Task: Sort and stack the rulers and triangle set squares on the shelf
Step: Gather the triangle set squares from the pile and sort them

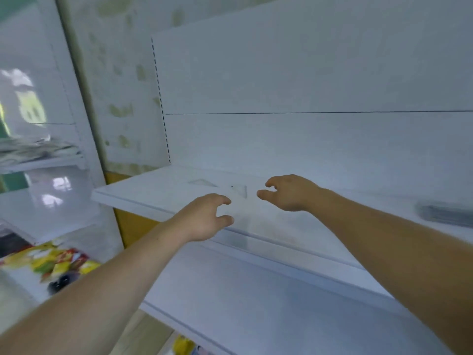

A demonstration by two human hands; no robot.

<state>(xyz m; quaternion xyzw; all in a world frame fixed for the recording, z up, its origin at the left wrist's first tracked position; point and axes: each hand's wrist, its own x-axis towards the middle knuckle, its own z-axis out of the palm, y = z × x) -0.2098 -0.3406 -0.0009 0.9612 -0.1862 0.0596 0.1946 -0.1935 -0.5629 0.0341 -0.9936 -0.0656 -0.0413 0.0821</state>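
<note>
Reaching stage, head view. Left hand [204,217] and right hand [290,193] hover over the white shelf [143,190], fingers loosely curled, thumbs apart, gripping nothing. The near set square [240,191] lies flat between them, the far set square [202,182] just beyond. Grey stack [445,215] at right, possibly rulers; blurred. Next move, likely: pinch the near triangle's thin edge.
</note>
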